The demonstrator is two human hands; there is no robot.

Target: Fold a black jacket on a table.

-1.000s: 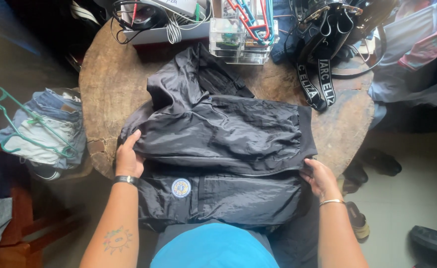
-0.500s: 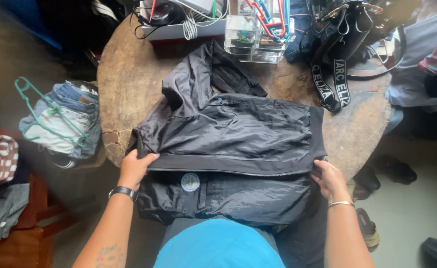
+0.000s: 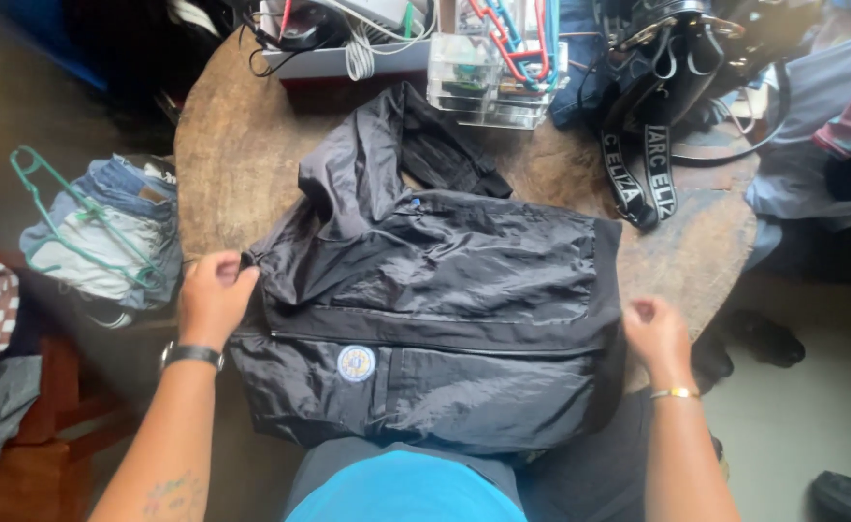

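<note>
Green hanger (image 3: 68, 227) is lying on jeans (image 3: 106, 242) off the tabletop's left edge. The person's left hand (image 3: 215, 295) is curling at the left side of the black jacket (image 3: 445, 290); it is hard to tell if it is pinching cloth. The jacket is lying across the near edge of the round wooden tabletop (image 3: 242, 145), half folded, long way left to right, hood pointing at the far edge. Folding looks to be in hand; another fold would need fresh grips on both sides. The right hand (image 3: 655, 329) is closing loosely, empty, just beside the jacket's right side.
</note>
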